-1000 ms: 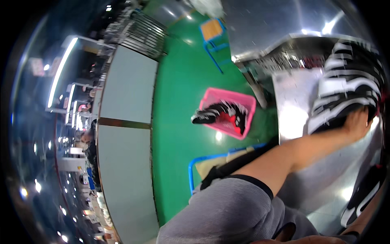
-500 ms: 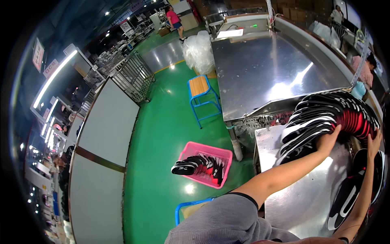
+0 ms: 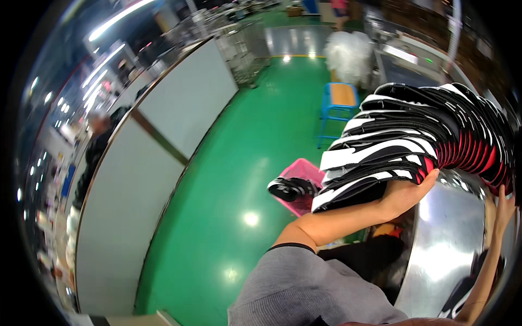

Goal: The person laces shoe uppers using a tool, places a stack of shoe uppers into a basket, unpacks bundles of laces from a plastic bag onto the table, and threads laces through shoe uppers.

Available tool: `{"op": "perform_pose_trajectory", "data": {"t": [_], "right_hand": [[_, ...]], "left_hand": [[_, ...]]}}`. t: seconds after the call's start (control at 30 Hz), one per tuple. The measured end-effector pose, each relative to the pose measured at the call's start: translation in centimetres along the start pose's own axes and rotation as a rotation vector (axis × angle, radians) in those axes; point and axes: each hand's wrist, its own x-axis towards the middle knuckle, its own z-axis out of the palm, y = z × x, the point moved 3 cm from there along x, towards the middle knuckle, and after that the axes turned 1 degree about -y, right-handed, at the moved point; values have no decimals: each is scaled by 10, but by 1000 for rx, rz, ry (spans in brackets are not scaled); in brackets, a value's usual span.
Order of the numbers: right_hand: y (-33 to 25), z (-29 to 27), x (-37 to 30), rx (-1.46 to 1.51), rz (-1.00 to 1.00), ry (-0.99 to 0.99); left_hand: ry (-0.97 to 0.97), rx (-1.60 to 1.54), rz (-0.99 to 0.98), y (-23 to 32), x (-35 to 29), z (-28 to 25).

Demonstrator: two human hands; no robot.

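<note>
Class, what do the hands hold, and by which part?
A curved stack of shoe uppers: left hand at its lower left end, right hand at its lower right end.

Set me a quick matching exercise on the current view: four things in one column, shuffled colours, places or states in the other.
1. Fanned stack of shoe uppers
2. Basket
3. Stool
4. Plastic bundle

A. Blue frame, wood-coloured seat
B. Whitish, farther off than the seat with blue legs
C. Held between the left hand and right hand
D. Pink, with black-and-white uppers in it

Pairs: 1-C, 2-D, 3-A, 4-B
</note>
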Motion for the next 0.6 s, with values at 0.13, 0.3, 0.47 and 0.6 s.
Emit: {"op": "perform_pose_trajectory", "data": {"t": [0.13,0.3,0.47,0.6], "right_hand": [[99,60,-4,-42,-94,-191],[42,162,-67,127,15,-429],[16,191,-212,67,288,-739],[-23,236,-241,-155,584,-1093]], "left_hand": [[-195,736,388,-34,-18,-1],[121,517,-120,-15,-40,-51],[597,430,-1263,-44,-116,-58],[552,502,-1027,-69,-98,-118]]}}
